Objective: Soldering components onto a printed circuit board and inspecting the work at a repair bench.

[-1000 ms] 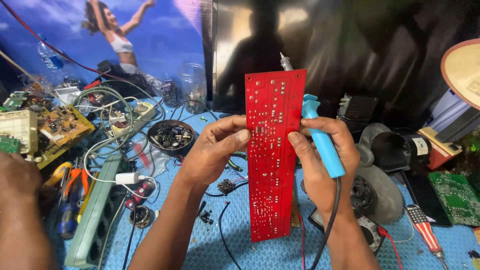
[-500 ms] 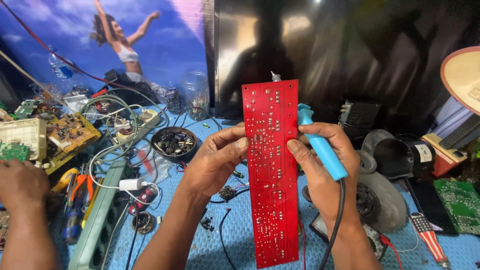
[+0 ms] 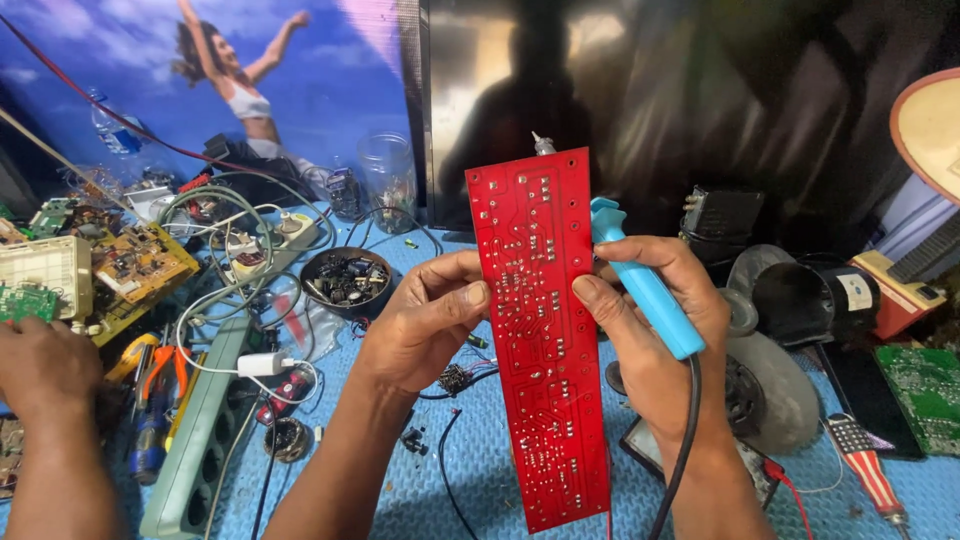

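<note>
Red circuit board (image 3: 545,330) upright above the blue mat (image 3: 480,470), pinched at its edges between left hand (image 3: 425,320) and right hand (image 3: 650,330). Right hand also closed around a blue soldering iron (image 3: 645,285). Another person's hand (image 3: 45,365) far left, beside a bowl of parts (image 3: 345,280).

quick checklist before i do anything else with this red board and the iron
1. Left hand grip on the red board: thumb and fingers pinch its left edge, ok.
2. Right hand grip: thumb on the board's right edge, blue iron in the same hand, crowded, not ok.
3. Iron tip: pokes up behind the board's top edge; touching it or not, cannot tell.
4. Iron cord: hangs down along the right wrist, free of the board, ok.
5. Another person's hand at far left: well apart from the board, ok.
</note>
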